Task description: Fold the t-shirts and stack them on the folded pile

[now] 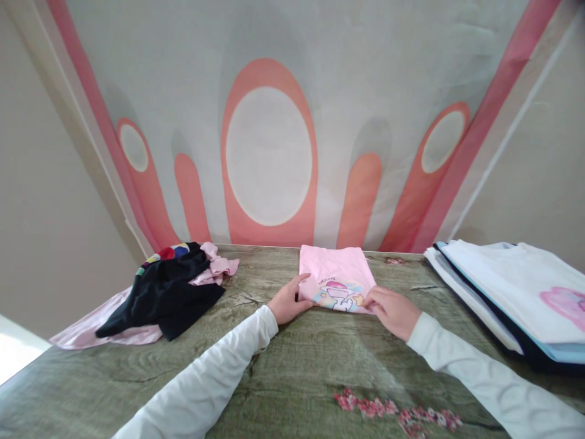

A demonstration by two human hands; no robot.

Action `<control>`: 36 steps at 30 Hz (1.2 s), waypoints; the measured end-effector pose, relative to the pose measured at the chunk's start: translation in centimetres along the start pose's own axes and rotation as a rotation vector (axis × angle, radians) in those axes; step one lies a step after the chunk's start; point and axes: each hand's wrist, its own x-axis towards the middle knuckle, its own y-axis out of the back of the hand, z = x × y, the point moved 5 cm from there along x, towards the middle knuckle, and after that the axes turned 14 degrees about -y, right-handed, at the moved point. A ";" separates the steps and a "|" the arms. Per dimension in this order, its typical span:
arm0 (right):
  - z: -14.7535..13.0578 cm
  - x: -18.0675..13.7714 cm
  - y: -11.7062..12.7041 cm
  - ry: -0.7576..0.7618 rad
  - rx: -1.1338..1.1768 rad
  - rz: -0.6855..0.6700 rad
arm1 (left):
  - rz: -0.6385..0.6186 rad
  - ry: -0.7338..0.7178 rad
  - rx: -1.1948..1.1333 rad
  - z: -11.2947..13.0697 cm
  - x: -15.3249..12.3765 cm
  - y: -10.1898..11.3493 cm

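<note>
A pink T-shirt [331, 261], folded into a compact rectangle with a cartoon print facing up, lies flat near the back edge of the table. My left hand [289, 300] rests at its left edge, thumb and index finger spread apart and touching the cloth. At the lower right corner, my right hand [393, 310] has its fingers closed in a pinch on the shirt's edge. The undersides of the fingers are partly hidden.
On the left lies a crumpled heap of clothes, a black garment [169, 292] over a pink one [91, 323]. A stack of folded clothes with a white shirt [512, 280] on top stands at the right. Behind the wood-patterned table [292, 372] rises a printed backdrop [269, 152].
</note>
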 end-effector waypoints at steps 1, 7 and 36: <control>-0.5 0.7 -0.1 0.006 0.005 -0.004 | 0.023 -0.017 0.036 0.1 0.0 0.1; -5.5 4.4 -2.8 0.226 0.117 0.003 | -0.012 0.080 -0.215 -0.3 -0.1 -0.5; -5.5 6.0 -6.9 0.131 0.110 -0.023 | -0.041 0.164 0.184 -0.8 -0.4 0.7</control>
